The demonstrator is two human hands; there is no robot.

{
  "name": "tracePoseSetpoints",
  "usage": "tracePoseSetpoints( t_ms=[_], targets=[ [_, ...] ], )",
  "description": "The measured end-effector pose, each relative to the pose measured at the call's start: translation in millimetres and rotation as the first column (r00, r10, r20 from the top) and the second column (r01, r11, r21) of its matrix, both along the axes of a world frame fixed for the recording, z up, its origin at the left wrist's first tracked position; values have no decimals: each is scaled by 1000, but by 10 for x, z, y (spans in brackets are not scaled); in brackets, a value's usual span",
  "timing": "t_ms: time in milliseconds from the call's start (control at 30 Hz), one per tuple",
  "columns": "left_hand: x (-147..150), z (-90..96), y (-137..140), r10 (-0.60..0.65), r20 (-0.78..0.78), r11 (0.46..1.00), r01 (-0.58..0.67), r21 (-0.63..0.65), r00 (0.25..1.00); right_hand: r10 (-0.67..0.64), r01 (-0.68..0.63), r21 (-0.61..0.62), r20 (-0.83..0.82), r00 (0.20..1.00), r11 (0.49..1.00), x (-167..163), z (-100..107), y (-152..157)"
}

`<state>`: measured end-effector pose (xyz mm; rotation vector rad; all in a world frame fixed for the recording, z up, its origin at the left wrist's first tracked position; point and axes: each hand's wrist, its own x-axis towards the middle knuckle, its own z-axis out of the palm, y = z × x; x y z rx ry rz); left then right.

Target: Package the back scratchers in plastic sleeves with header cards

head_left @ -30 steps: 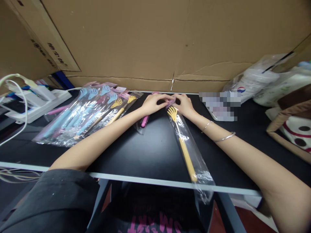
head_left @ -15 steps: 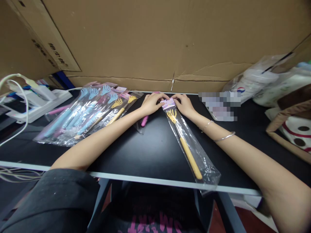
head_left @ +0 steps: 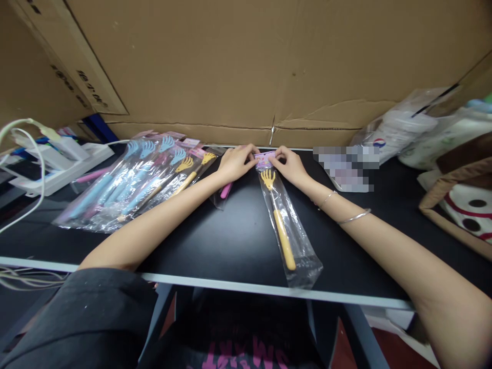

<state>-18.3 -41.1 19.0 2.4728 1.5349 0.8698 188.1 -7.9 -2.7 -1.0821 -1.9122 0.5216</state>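
Observation:
A yellow back scratcher (head_left: 283,238) lies in a clear plastic bag (head_left: 302,251) on the black table, its hand-shaped head pointing away from me. The bag's purple header card (head_left: 265,160) is at the far end. My left hand (head_left: 239,163) pinches the card's left edge between thumb and fingers. On the opposite edge, my right hand (head_left: 291,165) pinches it too. Beneath my left hand shows the handle of a pink bagged item (head_left: 226,190), mostly hidden. To the left, several bagged back scratchers (head_left: 148,169), blue and yellow, lie overlapping.
A white power strip (head_left: 82,159) with cables sits at far left. Cardboard (head_left: 246,66) walls the back. On the right are a blurred-out flat item (head_left: 344,171), a bagged drink cup (head_left: 402,130) and a brown-handled bag (head_left: 442,192). The table's pale front edge (head_left: 230,284) runs below.
The bagged yellow back scratcher has swung left at its near end and moved slightly away from me, its bag now at the table edge. Both hands still grip the card.

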Motion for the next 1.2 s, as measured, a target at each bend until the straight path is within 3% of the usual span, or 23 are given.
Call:
tracePoseSetpoints(
  t_ms=[133,400,667,1200],
  targets=[
    [-12,-32,34,45,-42,998,-46,-33,998,-60,59,-13,-12,998,998,7,6,2],
    [-16,-54,22,90,3,995,-90,30,996,-112,114,-33,47,993,993,22,-26,35],
    [-10,-91,62,87,31,995,-86,-50,996,-103,107,-44,93,990,993,31,-42,70],
    [-11,-99,64,97,48,993,-94,-72,994,-127,133,-26,173,977,991,37,-42,91]
  ],
)
